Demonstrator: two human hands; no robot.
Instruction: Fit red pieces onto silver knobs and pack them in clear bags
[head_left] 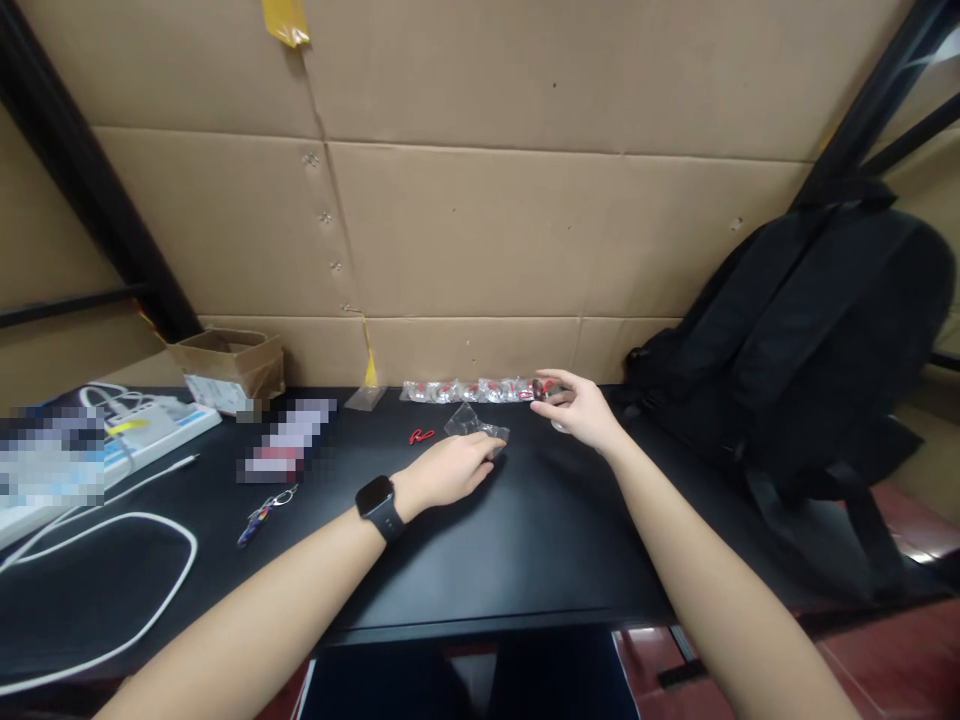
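Observation:
An opened-looking clear plastic bag [466, 418] lies crumpled on the black table, with the fingers of my left hand [450, 470] closed together on its near edge. A dark smartwatch [375, 496] is on that wrist. Beside the bag, to the left, rests a small red cord loop [421, 437]. Along the back runs a row of small clear packets [469, 391] with red bits inside. At the right end of this row, my right hand [581, 408] has thumb and fingers curled round a small packet with red and dark parts [546, 388], partly hidden by the fingers.
A black backpack [810, 330] stands on the right. On the left are a white power strip [161, 437], a white cable [191, 545], an open cardboard box [232, 365], a blurred-out flat item [289, 440] and keys [266, 513]. A flat clear bag [365, 399] lies near the cardboard wall [480, 230].

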